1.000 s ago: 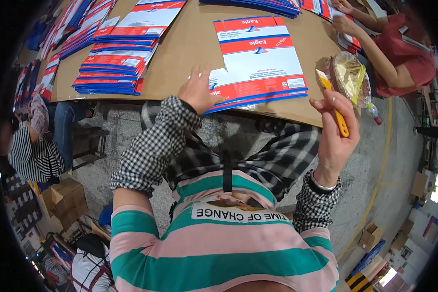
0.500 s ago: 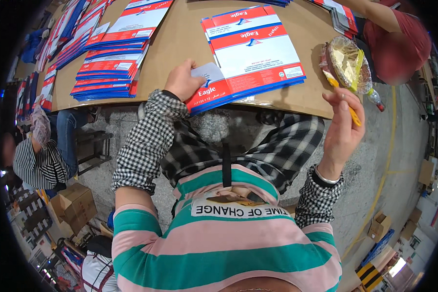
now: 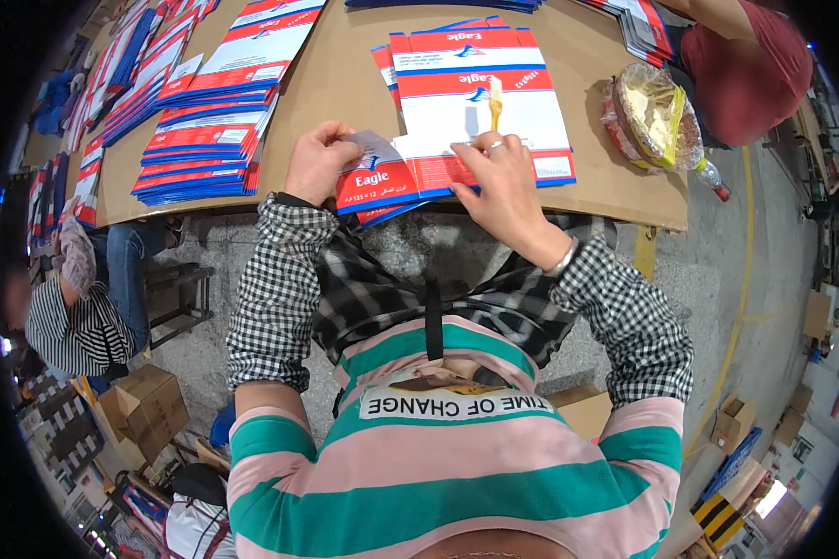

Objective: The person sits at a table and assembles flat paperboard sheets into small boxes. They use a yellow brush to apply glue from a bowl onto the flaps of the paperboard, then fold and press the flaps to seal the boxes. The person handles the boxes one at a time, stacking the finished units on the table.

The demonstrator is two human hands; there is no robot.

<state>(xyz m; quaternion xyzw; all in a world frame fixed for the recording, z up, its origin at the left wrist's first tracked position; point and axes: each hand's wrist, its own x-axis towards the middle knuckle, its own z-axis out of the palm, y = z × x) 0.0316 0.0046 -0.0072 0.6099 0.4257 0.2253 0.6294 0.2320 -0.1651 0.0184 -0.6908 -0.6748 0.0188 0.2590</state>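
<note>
Head view: left fingers (image 3: pixel 334 132) pinch a carton flap (image 3: pixel 380 168).

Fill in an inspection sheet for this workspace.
Surface: brown table.
Job's things: flat red, white and blue carton; yellow-handled brush; plastic container of pale yellow substance.
Clutter: carton stacks along the table's left.
Grip: left hand pinches the carton's left flap; right hand holds the brush above the carton.
Cables: nothing seen.
Surroundings: person in red, upper right; person in a striped top, left; cardboard box, lower left.
</note>
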